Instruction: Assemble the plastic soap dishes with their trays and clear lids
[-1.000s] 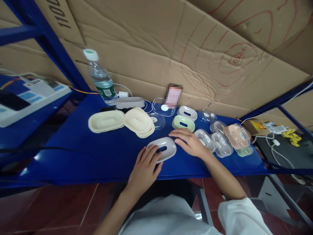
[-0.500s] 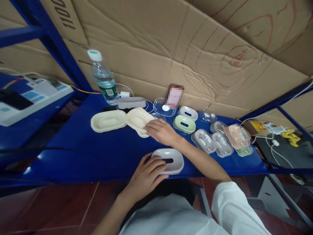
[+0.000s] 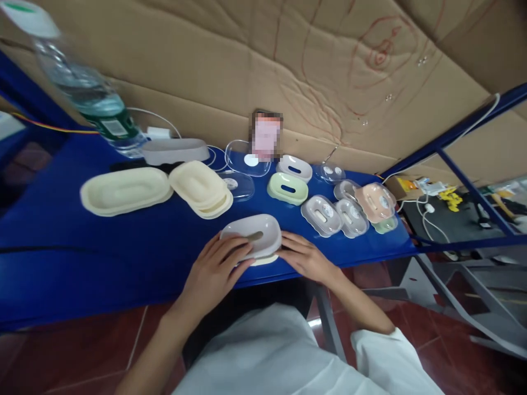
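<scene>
Near the table's front edge, a light grey soap dish (image 3: 267, 230) with a slot in its floor sits tilted over a cream tray (image 3: 265, 260), whose rim shows beneath it. My left hand (image 3: 220, 263) grips its left and front side, fingers reaching over the rim towards the slot. At the right end, my right hand (image 3: 307, 257) has its fingers closed against the edges of the dish and tray; the fingertips are partly hidden. Farther back lie a small stack of cream trays (image 3: 200, 184) and a longer cream stack (image 3: 127, 189).
A green soap dish (image 3: 287, 188) and a grey one (image 3: 294, 167) stand behind. Several lidded soap dishes (image 3: 321, 215) cluster at right. Clear lids (image 3: 236, 185), a phone (image 3: 267, 134), a grey tray (image 3: 176, 150) and a water bottle (image 3: 102, 109) line the back.
My right hand has left the small cream stack and come to the grey soap dish. A cream tray now lies under that dish, which is raised and tilted. The view has shifted right.
</scene>
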A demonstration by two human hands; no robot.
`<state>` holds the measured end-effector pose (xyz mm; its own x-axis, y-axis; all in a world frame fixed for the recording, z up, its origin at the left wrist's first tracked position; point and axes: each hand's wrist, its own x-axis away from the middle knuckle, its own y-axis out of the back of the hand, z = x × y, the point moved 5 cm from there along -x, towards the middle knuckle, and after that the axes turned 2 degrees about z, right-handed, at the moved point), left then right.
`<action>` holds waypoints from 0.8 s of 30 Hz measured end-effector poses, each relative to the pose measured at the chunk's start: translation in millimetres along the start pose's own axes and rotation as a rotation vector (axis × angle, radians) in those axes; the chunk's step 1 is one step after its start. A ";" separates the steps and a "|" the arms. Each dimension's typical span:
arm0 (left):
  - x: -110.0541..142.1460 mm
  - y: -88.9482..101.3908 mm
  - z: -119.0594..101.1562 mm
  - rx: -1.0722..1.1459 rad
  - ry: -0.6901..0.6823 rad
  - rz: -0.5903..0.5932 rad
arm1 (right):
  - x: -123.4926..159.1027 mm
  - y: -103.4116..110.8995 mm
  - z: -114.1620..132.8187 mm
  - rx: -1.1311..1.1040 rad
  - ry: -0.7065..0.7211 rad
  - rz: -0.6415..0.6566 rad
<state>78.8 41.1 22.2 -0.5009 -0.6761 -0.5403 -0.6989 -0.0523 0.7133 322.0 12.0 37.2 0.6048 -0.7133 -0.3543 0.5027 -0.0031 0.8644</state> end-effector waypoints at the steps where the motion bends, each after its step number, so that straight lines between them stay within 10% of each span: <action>1: -3.0 -7.3 0.3 -0.014 -0.015 0.034 | 4.2 0.9 -6.2 -0.006 -0.028 -0.024; 16: 10.9 -17.7 -11.8 -0.109 0.001 0.233 | 14.6 -9.0 -6.7 0.090 -0.071 0.079; 20: 12.8 -13.4 -12.2 -0.124 -0.031 0.145 | 4.5 42.0 -10.7 0.138 -0.032 0.080; 24: 14.0 -6.8 -11.9 -0.087 -0.022 0.012 | -29.3 116.3 -74.6 0.346 -0.202 0.077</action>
<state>82.7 23.2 15.0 -0.5206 -0.6611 -0.5403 -0.6460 -0.1088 0.7556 408.8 84.9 121.6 0.4816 -0.8438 -0.2369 0.2023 -0.1559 0.9668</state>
